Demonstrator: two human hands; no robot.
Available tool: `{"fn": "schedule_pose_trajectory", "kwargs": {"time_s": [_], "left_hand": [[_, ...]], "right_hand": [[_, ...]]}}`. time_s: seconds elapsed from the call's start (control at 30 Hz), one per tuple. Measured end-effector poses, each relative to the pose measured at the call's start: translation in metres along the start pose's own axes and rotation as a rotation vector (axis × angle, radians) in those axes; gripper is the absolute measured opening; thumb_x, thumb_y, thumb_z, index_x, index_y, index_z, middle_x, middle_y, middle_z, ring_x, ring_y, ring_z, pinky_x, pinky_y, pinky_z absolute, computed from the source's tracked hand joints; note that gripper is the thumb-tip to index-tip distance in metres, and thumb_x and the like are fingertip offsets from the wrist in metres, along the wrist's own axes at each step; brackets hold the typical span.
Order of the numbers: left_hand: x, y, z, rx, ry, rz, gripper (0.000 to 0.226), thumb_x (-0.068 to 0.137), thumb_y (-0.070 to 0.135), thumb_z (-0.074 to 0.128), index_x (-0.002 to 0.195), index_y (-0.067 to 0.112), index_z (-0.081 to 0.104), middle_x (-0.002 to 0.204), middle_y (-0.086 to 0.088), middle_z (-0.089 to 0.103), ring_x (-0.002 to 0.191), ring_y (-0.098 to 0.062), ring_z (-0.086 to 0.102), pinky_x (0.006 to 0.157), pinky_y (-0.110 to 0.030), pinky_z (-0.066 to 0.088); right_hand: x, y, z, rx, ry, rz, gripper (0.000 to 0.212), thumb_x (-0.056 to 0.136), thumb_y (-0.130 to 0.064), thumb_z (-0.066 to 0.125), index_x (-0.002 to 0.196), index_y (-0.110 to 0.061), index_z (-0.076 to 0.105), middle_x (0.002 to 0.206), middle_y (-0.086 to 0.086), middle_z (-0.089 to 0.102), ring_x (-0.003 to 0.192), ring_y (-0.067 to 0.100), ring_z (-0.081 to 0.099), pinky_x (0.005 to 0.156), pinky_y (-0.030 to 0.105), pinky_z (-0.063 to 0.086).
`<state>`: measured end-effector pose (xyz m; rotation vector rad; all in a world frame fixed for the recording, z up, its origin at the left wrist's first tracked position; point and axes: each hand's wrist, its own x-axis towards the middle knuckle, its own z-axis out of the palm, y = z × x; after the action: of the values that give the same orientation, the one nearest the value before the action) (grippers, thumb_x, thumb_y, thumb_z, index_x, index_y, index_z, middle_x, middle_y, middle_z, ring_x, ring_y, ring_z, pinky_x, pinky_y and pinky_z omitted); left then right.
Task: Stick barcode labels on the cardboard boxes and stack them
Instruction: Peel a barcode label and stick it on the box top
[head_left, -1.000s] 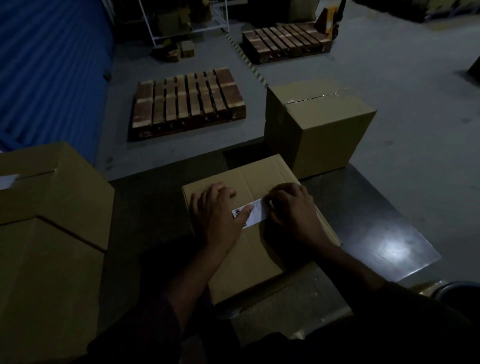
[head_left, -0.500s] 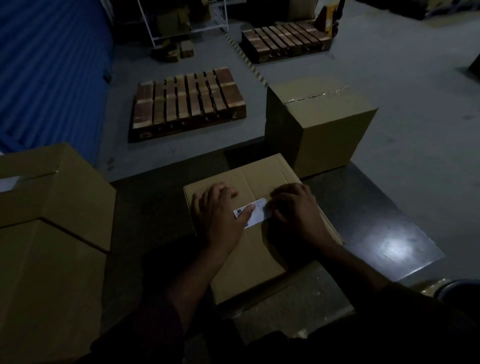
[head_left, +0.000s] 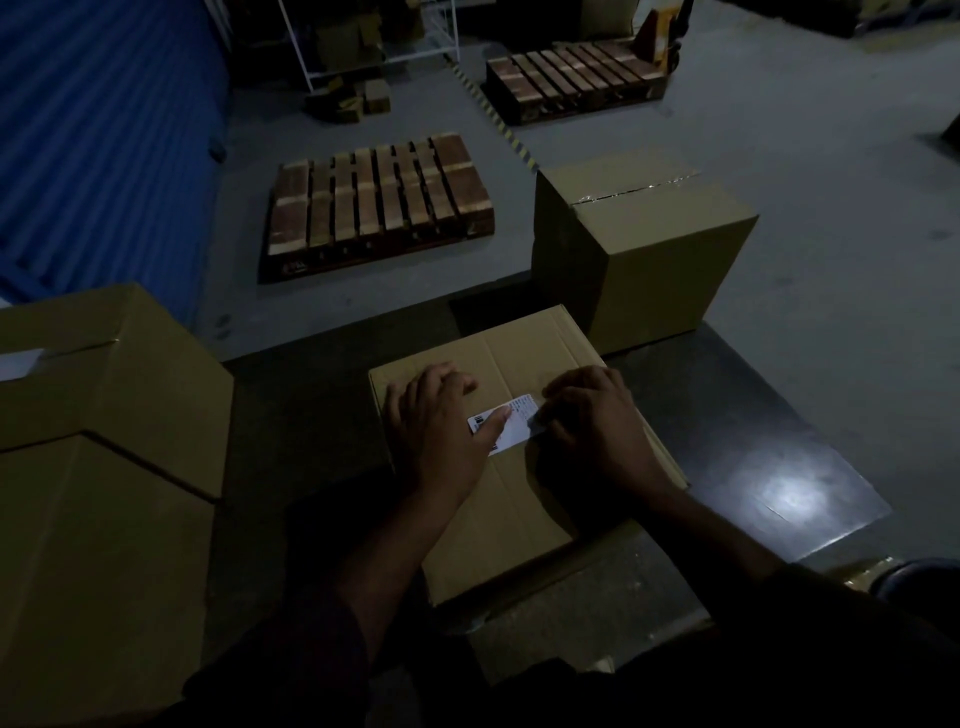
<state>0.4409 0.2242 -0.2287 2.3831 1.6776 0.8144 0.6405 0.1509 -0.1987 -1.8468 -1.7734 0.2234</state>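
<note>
A flat cardboard box (head_left: 519, 519) lies on the dark table in front of me. A white barcode label (head_left: 514, 423) sits on its top face. My left hand (head_left: 441, 431) rests flat on the box with the thumb pressing the label's left end. My right hand (head_left: 597, 426) covers the label's right end with curled fingers pressing down. A taller taped cardboard box (head_left: 639, 244) stands at the table's far right corner. On my left, two large boxes are stacked (head_left: 104, 467); the upper one carries a white label (head_left: 18, 364) at the frame's edge.
The dark table (head_left: 779, 467) has a glare spot on its right part. On the grey floor beyond lie two wooden pallets, one near (head_left: 379, 202) and one far (head_left: 571, 78). A blue corrugated wall (head_left: 104, 130) runs along the left. A white rack with small boxes stands at the back.
Both hands stay on the label; the right hand's fingers have shifted slightly along its right end. The box has not moved.
</note>
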Motion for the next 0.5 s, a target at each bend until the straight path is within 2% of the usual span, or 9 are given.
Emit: {"fn": "schedule_pose_trajectory", "kwargs": {"time_s": [0.1, 0.17, 0.23, 0.4, 0.5], "left_hand": [[0.0, 0.0, 0.0, -0.002, 0.01, -0.002, 0.052, 0.089, 0.073, 0.058, 0.119, 0.031, 0.065, 0.136, 0.006, 0.059, 0.134, -0.016, 0.05, 0.12, -0.054, 0.03], [0.0, -0.001, 0.0, -0.006, 0.008, -0.002, 0.051, 0.089, 0.073, 0.058, 0.118, 0.031, 0.065, 0.135, 0.005, 0.059, 0.134, -0.016, 0.05, 0.121, -0.054, 0.029], [0.0, -0.001, 0.0, -0.015, 0.01, -0.008, 0.053, 0.088, 0.074, 0.055, 0.118, 0.031, 0.065, 0.135, 0.005, 0.059, 0.133, -0.016, 0.05, 0.121, -0.055, 0.028], [-0.001, -0.001, 0.001, -0.018, 0.012, -0.009, 0.05, 0.088, 0.071, 0.062, 0.118, 0.031, 0.064, 0.136, 0.005, 0.059, 0.135, -0.017, 0.049, 0.123, -0.052, 0.026], [-0.001, -0.001, 0.0, -0.019, 0.027, 0.003, 0.047, 0.089, 0.069, 0.065, 0.116, 0.031, 0.064, 0.134, 0.006, 0.06, 0.133, -0.016, 0.05, 0.123, -0.049, 0.024]], "right_hand": [[-0.001, -0.002, 0.001, 0.004, 0.026, -0.015, 0.025, 0.091, -0.03, 0.07, 0.113, -0.019, 0.074, 0.122, 0.004, 0.063, 0.118, 0.022, 0.045, 0.096, 0.036, 0.039], [-0.002, -0.002, -0.001, 0.005, 0.005, -0.02, 0.024, 0.09, -0.03, 0.07, 0.111, -0.019, 0.074, 0.123, 0.004, 0.063, 0.119, 0.023, 0.046, 0.098, 0.038, 0.041], [-0.003, 0.001, -0.003, 0.029, -0.019, 0.01, 0.02, 0.089, -0.031, 0.071, 0.106, -0.022, 0.076, 0.124, 0.0, 0.062, 0.121, 0.021, 0.044, 0.097, 0.034, 0.037], [-0.015, 0.002, -0.001, 0.002, 0.015, 0.015, 0.024, 0.092, -0.033, 0.069, 0.115, -0.025, 0.073, 0.128, -0.001, 0.061, 0.123, 0.02, 0.042, 0.096, 0.03, 0.031], [-0.014, 0.003, -0.005, -0.001, -0.016, 0.0, 0.02, 0.091, -0.04, 0.066, 0.105, -0.029, 0.075, 0.126, -0.003, 0.062, 0.124, 0.021, 0.043, 0.095, 0.029, 0.025]]}}
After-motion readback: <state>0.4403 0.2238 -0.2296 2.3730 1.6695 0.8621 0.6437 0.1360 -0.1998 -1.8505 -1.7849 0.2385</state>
